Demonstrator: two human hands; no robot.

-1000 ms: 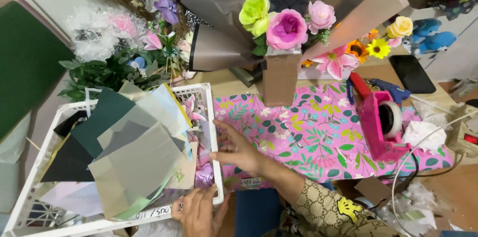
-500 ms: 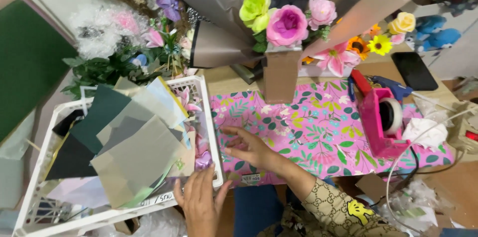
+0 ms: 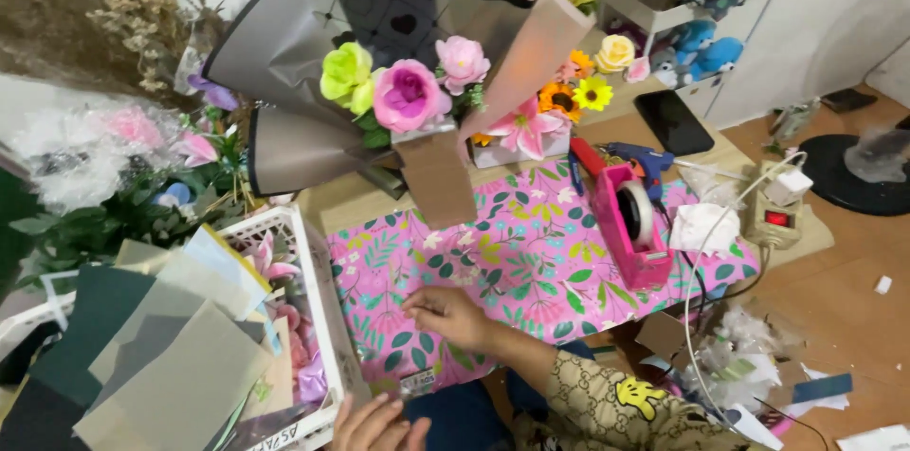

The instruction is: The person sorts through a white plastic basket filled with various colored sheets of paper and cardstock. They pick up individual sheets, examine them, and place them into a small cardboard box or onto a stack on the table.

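Right, we have our right hand (image 3: 453,315) resting on the pink floral wrapping sheet (image 3: 531,261) spread over the desk (image 3: 607,129), fingers curled and pinching at something small near the sheet's left part; too small to tell what, so we cannot tell if anything is really gripped. Our left hand (image 3: 374,423) sits at the bottom edge of the view, fingers spread loosely, empty as far as we see, just beside the sheet's near edge and the white crate (image 3: 318,261).

Sheet lies flat, likely so it stays a clean work surface. It is bright pink with green leaves and small blossoms, and its near edge hangs over the desk front.

The crate stands left of the sheet, touching it, stacked with grey and dark green paper sheets (image 3: 161,356), kept within our reach. A pink tape dispenser (image 3: 633,224) stands on the sheet's right side. A bouquet (image 3: 408,91) in grey and brown wrap stands upright behind the sheet, out of the way. A black phone (image 3: 674,121) lies further back.
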